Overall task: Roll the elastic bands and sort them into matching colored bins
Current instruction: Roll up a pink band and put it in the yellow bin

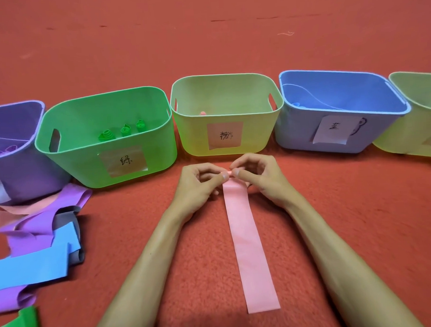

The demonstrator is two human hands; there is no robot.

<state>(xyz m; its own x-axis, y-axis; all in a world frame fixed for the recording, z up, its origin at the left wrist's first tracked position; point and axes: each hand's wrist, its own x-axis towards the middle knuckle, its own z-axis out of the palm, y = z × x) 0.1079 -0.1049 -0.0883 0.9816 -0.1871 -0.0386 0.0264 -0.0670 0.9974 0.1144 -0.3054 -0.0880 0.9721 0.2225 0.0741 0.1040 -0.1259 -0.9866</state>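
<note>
Five bins (73, 154), three green rolls (125, 131), two hands (198, 184).

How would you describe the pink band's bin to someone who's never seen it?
On the red carpet, look along the row of bins. It's the pale yellow-green bin between the bright green bin and the blue bin. Only it has a pinkish label and a small pink roll inside.

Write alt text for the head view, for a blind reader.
The left hand and right hand pinch the far end of a flat pink elastic band on red carpet. Behind stand a purple plastic bin, green bin, yellow-green bin and blue bin; loose coloured bands lie left.
</note>
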